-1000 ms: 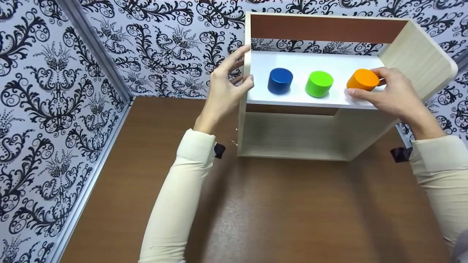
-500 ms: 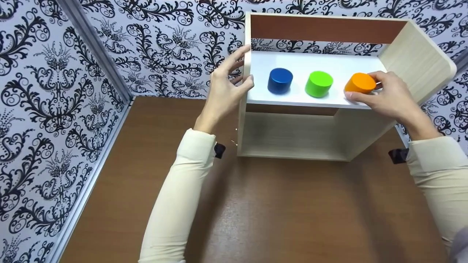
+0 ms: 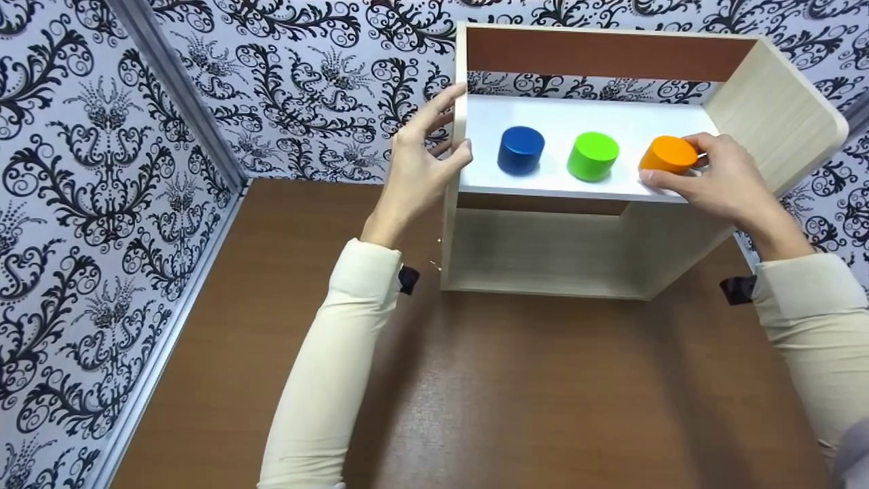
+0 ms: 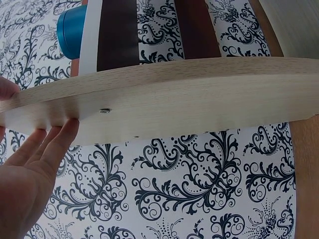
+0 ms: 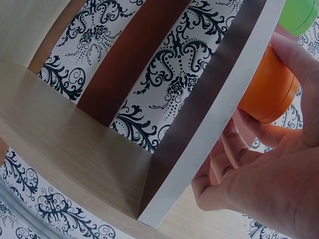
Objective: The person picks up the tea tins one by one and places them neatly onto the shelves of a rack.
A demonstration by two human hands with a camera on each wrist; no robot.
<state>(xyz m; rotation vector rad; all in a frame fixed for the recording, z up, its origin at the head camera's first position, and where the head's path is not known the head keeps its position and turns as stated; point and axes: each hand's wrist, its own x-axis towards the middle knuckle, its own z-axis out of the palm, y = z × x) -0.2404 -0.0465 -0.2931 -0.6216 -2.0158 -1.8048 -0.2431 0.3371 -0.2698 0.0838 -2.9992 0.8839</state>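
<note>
An orange cylinder (image 3: 668, 155) stands on the white upper board (image 3: 584, 112) of a small wooden shelf unit, near its right end. My right hand (image 3: 723, 176) holds it between thumb and fingers; in the right wrist view the orange cylinder (image 5: 269, 87) sits at the board's front edge. To its left stand a green cylinder (image 3: 593, 157) and a blue cylinder (image 3: 521, 151), both upright and apart. My left hand (image 3: 422, 159) grips the unit's left side panel (image 4: 189, 99), thumb at the front edge and fingertips against the outer face.
Below the white board is an open lower compartment (image 3: 543, 248). The right side panel (image 3: 774, 109) rises close beside my right hand. Brown wooden floor (image 3: 475, 394) lies in front, and patterned walls (image 3: 305, 88) stand behind and at the left.
My right hand has brought the orange cylinder slightly down and left onto the white board; it stays still over the last half second. The left hand has not moved.
</note>
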